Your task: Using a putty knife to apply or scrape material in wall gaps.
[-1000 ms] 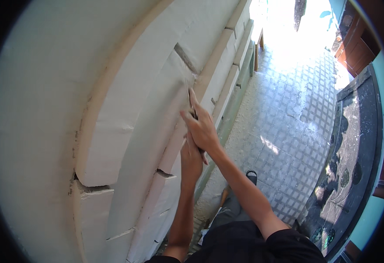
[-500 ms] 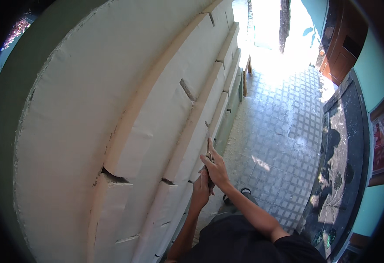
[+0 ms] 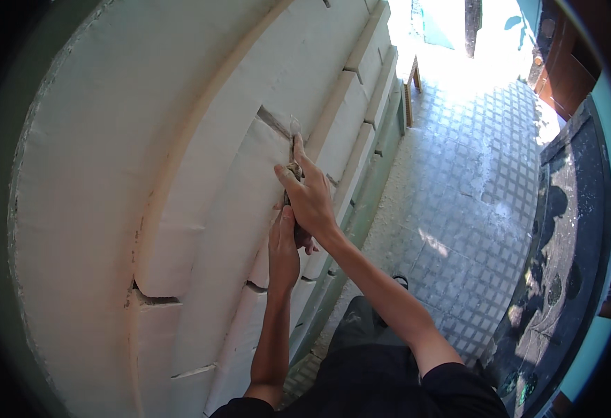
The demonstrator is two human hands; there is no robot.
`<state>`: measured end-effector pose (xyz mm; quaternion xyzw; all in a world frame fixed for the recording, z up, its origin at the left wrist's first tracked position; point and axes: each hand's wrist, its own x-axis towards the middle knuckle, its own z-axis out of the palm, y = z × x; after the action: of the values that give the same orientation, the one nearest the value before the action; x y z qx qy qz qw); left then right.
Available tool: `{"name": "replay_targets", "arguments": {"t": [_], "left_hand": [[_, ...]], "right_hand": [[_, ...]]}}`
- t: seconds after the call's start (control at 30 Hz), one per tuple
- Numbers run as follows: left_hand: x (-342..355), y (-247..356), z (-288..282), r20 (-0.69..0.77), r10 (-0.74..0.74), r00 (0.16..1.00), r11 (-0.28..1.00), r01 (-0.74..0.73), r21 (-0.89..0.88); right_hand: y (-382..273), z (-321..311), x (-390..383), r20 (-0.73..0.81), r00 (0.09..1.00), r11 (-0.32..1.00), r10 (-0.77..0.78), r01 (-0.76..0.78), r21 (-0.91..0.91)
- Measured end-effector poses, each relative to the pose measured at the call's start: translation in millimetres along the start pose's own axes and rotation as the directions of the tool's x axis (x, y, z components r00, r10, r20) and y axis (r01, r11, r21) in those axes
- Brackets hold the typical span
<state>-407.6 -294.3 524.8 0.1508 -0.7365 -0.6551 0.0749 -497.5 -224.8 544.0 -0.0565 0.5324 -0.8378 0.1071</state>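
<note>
A narrow, dark hand tool is held in both my hands, mostly hidden by the fingers, so I cannot tell its exact kind. My right hand grips it from above, with the index finger stretched along it. Just below, my left hand closes round its lower end. The tool's thin tip is at the right end of a slanted slot in the pale wall, which is built of stepped, block-like bands.
Other dark gaps, one of them a lower gap, cut the wall's raised bands. Right of me runs a patterned tile floor. A dark, stained slab lies along the right side. Ahead stands a small wooden frame near bright daylight.
Both hands have moved up and left along the wall with the tool, from a lower band to the slanted slot. The view has shifted too.
</note>
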Motion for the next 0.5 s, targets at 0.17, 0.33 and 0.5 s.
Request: {"name": "replay_targets", "arguments": {"t": [0.17, 0.33, 0.5], "left_hand": [[12, 19, 5, -0.095, 0.102, 0.990, 0.993, -0.096, 0.069], [26, 16, -7, -0.212, 0.169, 0.963, 0.983, -0.147, 0.114], [27, 23, -3, -0.376, 0.078, 0.923, 0.994, -0.045, 0.095]], "right_hand": [[-4, 10, 23, 0.020, 0.997, 0.977, -0.081, 0.083, -0.198], [4, 35, 39, 0.008, 0.983, 0.983, -0.181, 0.181, -0.042], [10, 46, 44, -0.047, 0.964, 0.964, -0.262, 0.260, -0.049]]}}
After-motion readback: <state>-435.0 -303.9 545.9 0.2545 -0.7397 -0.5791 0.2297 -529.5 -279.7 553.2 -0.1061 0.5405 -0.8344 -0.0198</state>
